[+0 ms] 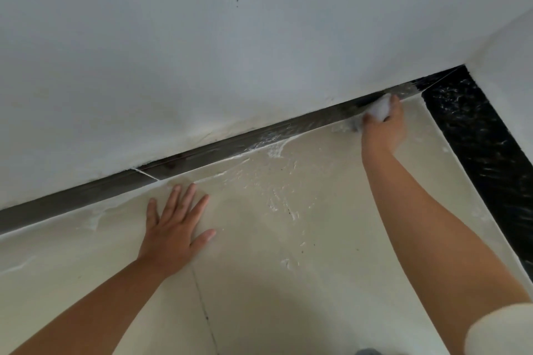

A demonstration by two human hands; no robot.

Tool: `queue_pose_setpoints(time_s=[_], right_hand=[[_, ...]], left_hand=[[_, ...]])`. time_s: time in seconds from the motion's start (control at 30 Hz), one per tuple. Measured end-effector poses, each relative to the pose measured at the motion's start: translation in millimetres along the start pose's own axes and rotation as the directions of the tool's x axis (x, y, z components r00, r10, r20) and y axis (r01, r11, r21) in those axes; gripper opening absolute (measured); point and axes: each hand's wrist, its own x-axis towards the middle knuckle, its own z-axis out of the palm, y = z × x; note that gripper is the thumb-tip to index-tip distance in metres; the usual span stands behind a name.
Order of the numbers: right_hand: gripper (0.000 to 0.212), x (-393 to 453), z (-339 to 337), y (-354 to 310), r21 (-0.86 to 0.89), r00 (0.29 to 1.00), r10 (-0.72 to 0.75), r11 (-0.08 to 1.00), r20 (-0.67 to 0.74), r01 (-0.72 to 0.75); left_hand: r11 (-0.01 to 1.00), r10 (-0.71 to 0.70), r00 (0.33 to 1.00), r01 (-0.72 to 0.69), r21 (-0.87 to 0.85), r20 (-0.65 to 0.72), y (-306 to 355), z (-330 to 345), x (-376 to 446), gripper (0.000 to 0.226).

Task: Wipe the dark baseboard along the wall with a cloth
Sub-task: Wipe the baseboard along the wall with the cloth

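Down at floor level, the right hand (pixel 385 121) reaches far forward, its fingers curled around a bunched white cloth (pixel 380 108) that it presses against the dark baseboard (pixel 202 154). That baseboard runs along the foot of the white wall (pixel 230 52), passing just beyond the fingertips of the left hand (pixel 176 228) and on past the right hand toward the corner. The left hand lies flat on the pale tiled floor (pixel 288 282), fingers straight and spread wide, holding nothing, well apart from the right. Between the two hands the floor carries whitish smears and streaks, thickest near the baseboard, and the stretch of baseboard just left of the cloth looks wet and glossy. To the right of the right hand a black speckled strip (pixel 476 138) lies along the side wall. A pale sleeve (pixel 501 331) covers the upper right arm.
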Motion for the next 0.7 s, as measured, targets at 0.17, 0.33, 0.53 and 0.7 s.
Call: queue_pose_setpoints(time_s=[0.17,0.33,0.53,0.7], right_hand=[[0.064,-36.3,31.0,-6.3,-0.043,0.995,0.085,0.996,0.056,-0.082],[0.066,-123.7,59.0,-3.6,-0.063,0.949,0.118,0.993,0.293,-0.103],[0.065,-201.9,68.4,-1.5,-0.051,0.756,-0.04,0.994,0.653,0.096],[0.063,-158.5,41.7,-5.2,-0.061,0.846,-0.032,0.995,0.533,0.076]], left_hand=[[0.999,-0.007,0.999,0.005,0.045,0.034,2.5,3.3,-0.8,0.112],[0.999,-0.027,0.999,0.025,0.048,0.047,3.9,2.5,-1.0,0.112],[0.993,-0.067,0.992,0.055,0.109,0.107,8.0,-5.0,-0.6,0.118],[0.994,-0.056,0.991,0.044,0.095,0.123,8.8,-7.6,1.9,0.12]])
